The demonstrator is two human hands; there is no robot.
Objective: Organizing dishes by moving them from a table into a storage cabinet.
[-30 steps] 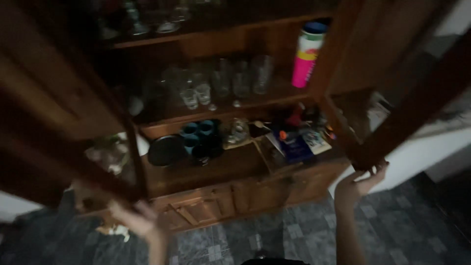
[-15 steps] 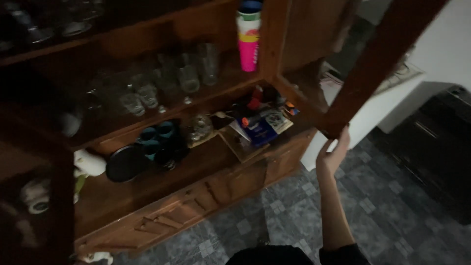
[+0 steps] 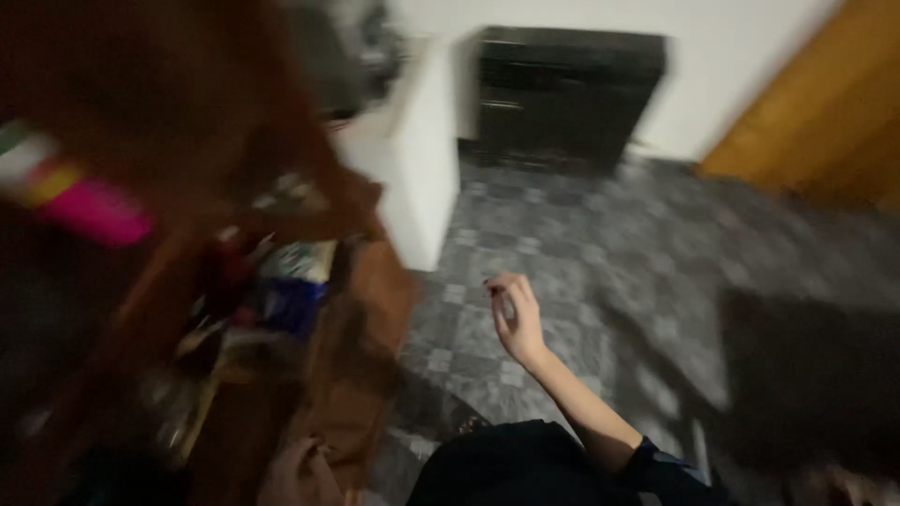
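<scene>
Brown wood fills the left side of the blurred view, where the open cupboard (image 3: 356, 309) is seen, and its nearest edge is the thing closest to the right hand (image 3: 514, 314). That hand is held raised in the air over the floor, just beside the cupboard but apart from it, with nothing gripped; the fingers (image 3: 500, 290) are loosely curled toward the palm, neither spread flat nor closed into a fist. The forearm runs down to a dark sleeve (image 3: 656, 464) at the lower edge. At the bottom left, low against the wood, a pale blurred shape (image 3: 295, 473) is seen that may be the left hand; whether it is open or closed cannot be told. Inside the cupboard, a jumble of small items is made out on a shelf, among them a blue box (image 3: 291, 305), too smeared for more to be said. Higher on the left, a pink bottle (image 3: 89, 208) is visible. Beyond the cupboard a white block (image 3: 422, 169), perhaps a low wall or counter, is set on the grey patterned tile floor (image 3: 600, 272). Farther back a black cabinet (image 3: 562, 94) stands against a white wall, and an orange-brown wooden door (image 3: 825, 112) is seen at the far right.
</scene>
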